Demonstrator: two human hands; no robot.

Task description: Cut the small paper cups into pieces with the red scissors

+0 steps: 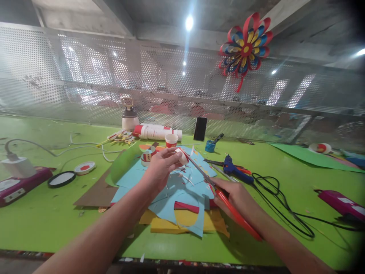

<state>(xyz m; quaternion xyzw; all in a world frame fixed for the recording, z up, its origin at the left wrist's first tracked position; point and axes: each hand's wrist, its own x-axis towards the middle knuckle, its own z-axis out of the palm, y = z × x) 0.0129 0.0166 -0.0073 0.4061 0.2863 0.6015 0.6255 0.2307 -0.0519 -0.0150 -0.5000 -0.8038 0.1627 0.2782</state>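
Observation:
My left hand (164, 164) is closed on a small white piece of paper cup (183, 156), held above the middle of the table. My right hand (235, 194) grips scissors (238, 217) with long red-orange handles. Their blades (199, 172) point up and left, with the tips at the cup piece; whether they are cutting into it I cannot tell. Under both hands lie light blue paper sheets (134, 179) with small scraps, one with a round hole, over yellow paper (162, 229). A cut cup ring (146, 158) stands just left of my left hand.
Behind are a paper cup (171, 140), a stack of cups (158, 132), a spray bottle (130, 118), a phone (200, 128) and a blue pot (210, 146). A blue glue gun (236, 170) with a coiled black cable lies right. A power strip (25, 186) sits left.

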